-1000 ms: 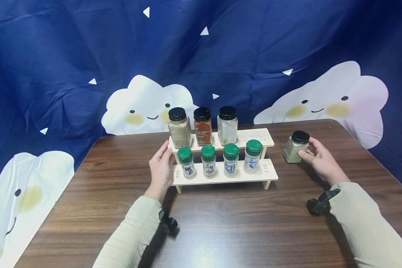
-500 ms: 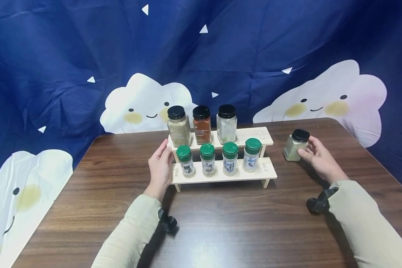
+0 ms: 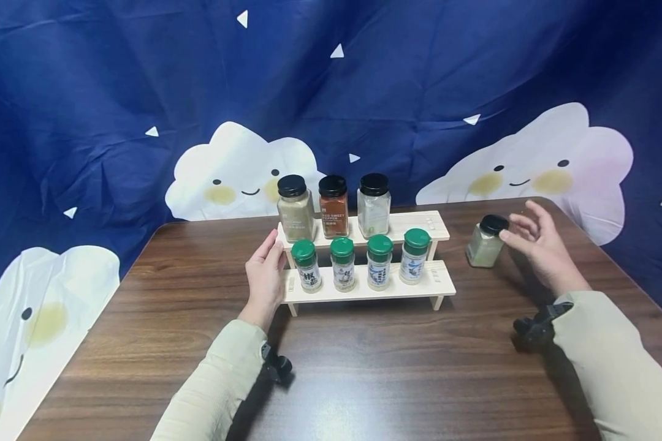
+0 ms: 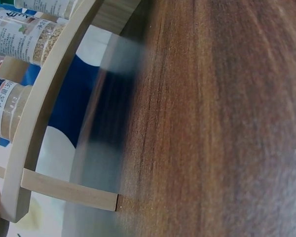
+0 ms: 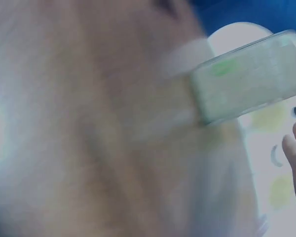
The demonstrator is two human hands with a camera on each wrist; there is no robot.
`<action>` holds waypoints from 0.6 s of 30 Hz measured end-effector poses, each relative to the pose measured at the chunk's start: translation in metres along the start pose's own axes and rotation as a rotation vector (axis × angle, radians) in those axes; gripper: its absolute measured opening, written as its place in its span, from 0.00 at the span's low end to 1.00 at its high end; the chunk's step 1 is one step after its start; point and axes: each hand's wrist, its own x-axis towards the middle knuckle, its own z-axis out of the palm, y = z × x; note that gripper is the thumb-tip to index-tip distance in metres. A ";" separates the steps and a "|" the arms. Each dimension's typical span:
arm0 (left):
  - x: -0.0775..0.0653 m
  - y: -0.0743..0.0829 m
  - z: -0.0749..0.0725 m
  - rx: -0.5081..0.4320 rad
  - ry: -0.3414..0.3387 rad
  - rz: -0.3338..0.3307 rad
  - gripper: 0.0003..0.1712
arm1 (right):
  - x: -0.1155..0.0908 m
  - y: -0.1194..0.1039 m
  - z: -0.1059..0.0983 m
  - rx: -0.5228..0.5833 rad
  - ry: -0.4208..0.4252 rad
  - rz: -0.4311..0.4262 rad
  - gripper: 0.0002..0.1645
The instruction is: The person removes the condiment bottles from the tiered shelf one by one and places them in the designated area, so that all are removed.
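Note:
My left hand (image 3: 265, 275) touches the left end of a two-tier pale wooden spice rack (image 3: 364, 295), its visible fingers fairly straight. On the lower tier stand several green-capped spice shakers (image 3: 379, 271). Three black-lidded spice jars stand on the upper tier: a beige one (image 3: 298, 219), a red-brown one (image 3: 334, 217) and a pale one (image 3: 373, 215). Right of the rack, a greenish spice jar (image 3: 483, 248) with a black lid is upright on the table. My right hand (image 3: 546, 248) is beside it, fingers spread; whether the thumb tip touches the lid I cannot tell.
The brown wooden table (image 3: 375, 373) extends around the rack. A dark blue curtain (image 3: 386, 92) with white clouds hangs behind its far edge. Close to the rack's right end, the upper tier (image 3: 419, 223) shows bare wood. The right wrist view is blurred.
My right hand has let go of the greenish jar, spread its fingers and drawn back slightly to the right. The jar stays in place; the left hand and rack look unchanged.

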 end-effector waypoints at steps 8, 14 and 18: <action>-0.002 0.000 0.000 -0.005 -0.001 -0.001 0.22 | 0.021 -0.054 0.024 0.094 0.017 -0.190 0.40; -0.002 0.001 0.000 0.001 -0.004 0.006 0.22 | 0.033 -0.080 0.058 0.178 -0.098 -0.285 0.32; -0.002 0.001 0.000 0.011 -0.002 0.006 0.21 | 0.037 -0.087 0.082 0.188 -0.165 -0.319 0.29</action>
